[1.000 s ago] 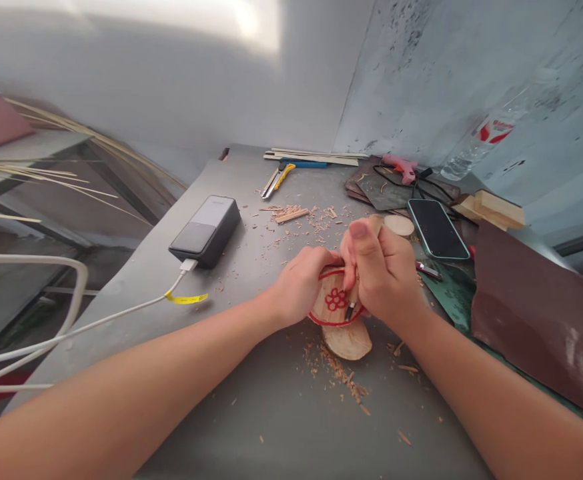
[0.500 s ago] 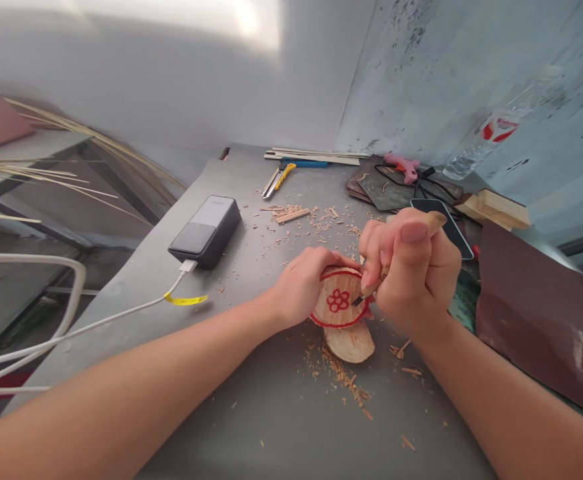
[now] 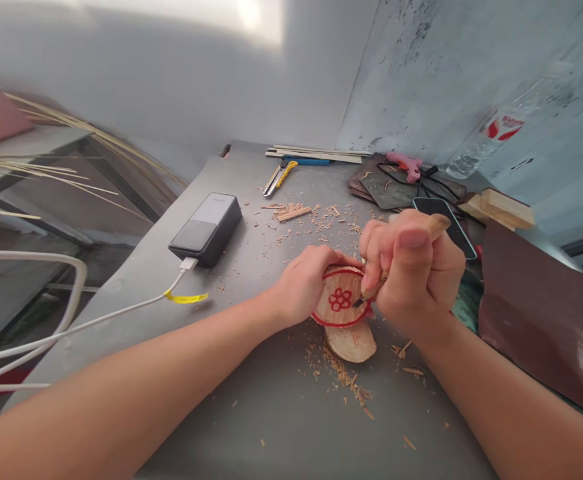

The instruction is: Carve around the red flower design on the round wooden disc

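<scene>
Someone's hands at a metal workbench (image 3: pixel 271 407) working a carving knife (image 3: pixel 439 225) into a red-painted wood slice (image 3: pixel 340 299).

Along the bench's far side lie a pink glue gun (image 3: pixel 404 165), a yellow utility knife (image 3: pixel 280 175) and a black power bank (image 3: pixel 205 229) on a white cable (image 3: pixel 96 325), with brown sandpaper (image 3: pixel 536 320) off to the right. The red-painted slice sits mid-bench, partly over a plain wood slice (image 3: pixel 350 343), among pale wood shavings (image 3: pixel 344 377). The left hand (image 3: pixel 302 285) clamps it, fingers curled over its top rim. The right hand (image 3: pixel 411 273) is closed tight around the knife, fingers pressed together, its small blade touching the painted face beside a red flower (image 3: pixel 340 300).
</scene>
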Demonstrator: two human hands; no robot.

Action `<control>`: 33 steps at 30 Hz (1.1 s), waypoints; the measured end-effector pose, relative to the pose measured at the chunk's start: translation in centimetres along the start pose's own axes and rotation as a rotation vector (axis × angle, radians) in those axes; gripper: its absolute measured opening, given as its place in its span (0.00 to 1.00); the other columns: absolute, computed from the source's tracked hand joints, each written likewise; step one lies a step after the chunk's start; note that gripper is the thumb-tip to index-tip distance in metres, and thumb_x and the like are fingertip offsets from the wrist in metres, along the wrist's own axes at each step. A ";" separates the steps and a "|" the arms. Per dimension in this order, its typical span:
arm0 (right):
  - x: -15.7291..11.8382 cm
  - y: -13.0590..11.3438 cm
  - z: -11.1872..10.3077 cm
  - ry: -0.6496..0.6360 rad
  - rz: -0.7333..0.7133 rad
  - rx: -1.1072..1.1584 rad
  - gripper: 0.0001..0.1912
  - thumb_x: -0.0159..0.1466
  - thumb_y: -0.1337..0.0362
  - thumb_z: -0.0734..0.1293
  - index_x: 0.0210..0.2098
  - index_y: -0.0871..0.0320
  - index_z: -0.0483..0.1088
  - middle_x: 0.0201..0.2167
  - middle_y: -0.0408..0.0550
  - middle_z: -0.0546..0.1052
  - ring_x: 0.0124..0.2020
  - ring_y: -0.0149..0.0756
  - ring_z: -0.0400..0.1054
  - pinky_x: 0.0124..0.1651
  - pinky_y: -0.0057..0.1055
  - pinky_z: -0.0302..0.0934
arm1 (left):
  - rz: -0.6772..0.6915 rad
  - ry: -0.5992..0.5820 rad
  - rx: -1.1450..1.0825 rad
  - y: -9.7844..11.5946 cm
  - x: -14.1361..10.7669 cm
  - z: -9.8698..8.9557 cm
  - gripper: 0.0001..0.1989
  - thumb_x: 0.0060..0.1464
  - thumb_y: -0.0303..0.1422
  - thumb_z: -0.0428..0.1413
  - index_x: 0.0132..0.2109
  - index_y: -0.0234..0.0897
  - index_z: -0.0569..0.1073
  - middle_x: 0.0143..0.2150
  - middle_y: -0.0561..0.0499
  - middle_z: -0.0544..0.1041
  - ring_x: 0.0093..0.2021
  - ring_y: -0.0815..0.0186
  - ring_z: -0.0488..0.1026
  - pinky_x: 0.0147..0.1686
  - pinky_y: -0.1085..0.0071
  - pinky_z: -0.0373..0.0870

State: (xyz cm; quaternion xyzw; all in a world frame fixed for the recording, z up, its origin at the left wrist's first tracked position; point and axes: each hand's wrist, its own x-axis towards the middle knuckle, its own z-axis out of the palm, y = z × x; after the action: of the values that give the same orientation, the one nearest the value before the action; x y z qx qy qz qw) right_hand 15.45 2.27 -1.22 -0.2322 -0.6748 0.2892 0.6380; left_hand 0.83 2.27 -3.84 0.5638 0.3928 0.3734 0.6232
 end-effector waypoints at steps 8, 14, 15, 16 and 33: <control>0.1 0.1 -0.3 -0.058 0.228 0.010 0.19 0.76 0.51 0.63 0.29 0.49 0.63 0.16 0.38 0.64 0.18 0.35 0.56 0.25 0.39 0.59 | -0.028 -0.147 -0.218 0.0 0.1 0.4 0.25 0.64 0.38 0.42 0.34 0.37 0.83 0.31 0.47 0.83 0.35 0.59 0.81 0.40 0.65 0.77; 0.1 0.3 -0.2 -0.023 0.271 0.011 0.19 0.77 0.53 0.63 0.29 0.49 0.63 0.17 0.37 0.64 0.18 0.33 0.58 0.25 0.36 0.59 | -0.027 -0.193 -0.320 0.2 0.1 0.6 0.23 0.64 0.36 0.43 0.32 0.38 0.81 0.29 0.48 0.83 0.32 0.60 0.82 0.40 0.64 0.78; 0.1 0.3 -0.1 -0.020 0.288 0.010 0.19 0.77 0.53 0.63 0.29 0.49 0.62 0.17 0.37 0.64 0.18 0.33 0.59 0.26 0.36 0.59 | -0.026 -0.190 -0.326 0.2 0.1 0.6 0.23 0.64 0.36 0.43 0.31 0.38 0.80 0.29 0.48 0.83 0.33 0.60 0.82 0.40 0.65 0.78; 0.1 0.4 -0.2 -0.020 0.310 0.008 0.20 0.77 0.52 0.63 0.29 0.49 0.62 0.17 0.37 0.64 0.18 0.33 0.59 0.26 0.35 0.59 | -0.028 -0.190 -0.333 0.3 0.0 0.6 0.23 0.64 0.36 0.43 0.31 0.38 0.80 0.30 0.47 0.83 0.33 0.60 0.82 0.40 0.64 0.78; 3.1 -4.9 -5.6 -0.402 0.506 -0.232 0.13 0.64 0.58 0.77 0.26 0.53 0.75 0.31 0.42 0.80 0.22 0.28 0.68 0.22 0.27 0.62 | -0.155 -0.290 -0.514 0.0 -0.2 0.3 0.21 0.61 0.44 0.49 0.43 0.33 0.80 0.36 0.43 0.83 0.37 0.54 0.83 0.44 0.57 0.78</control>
State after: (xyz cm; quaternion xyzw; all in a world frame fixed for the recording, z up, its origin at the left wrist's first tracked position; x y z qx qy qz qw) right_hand 21.03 1.38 4.55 -0.4016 -0.7366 0.3996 0.3694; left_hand 1.00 1.97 -3.84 0.4035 0.2343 0.3277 0.8215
